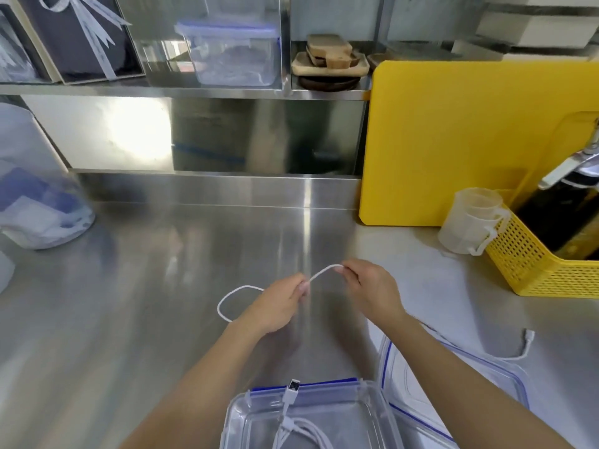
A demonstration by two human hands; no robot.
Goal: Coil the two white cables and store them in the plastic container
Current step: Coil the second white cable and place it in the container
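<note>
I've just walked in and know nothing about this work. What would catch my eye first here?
Probably the two hands at the centre, the left hand and right hand, pinching a thin white cable above the steel counter. Next, the big yellow cutting board leaning at the back right. At the bottom edge, a clear plastic container already holds another white cable.

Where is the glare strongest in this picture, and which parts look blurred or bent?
Head view: strongest glare on the steel backsplash, a bright streak on the counter; the plastic bag at left is blurred; shelf edges bow from the wide lens; hands and held cable stay fairly sharp.
</note>
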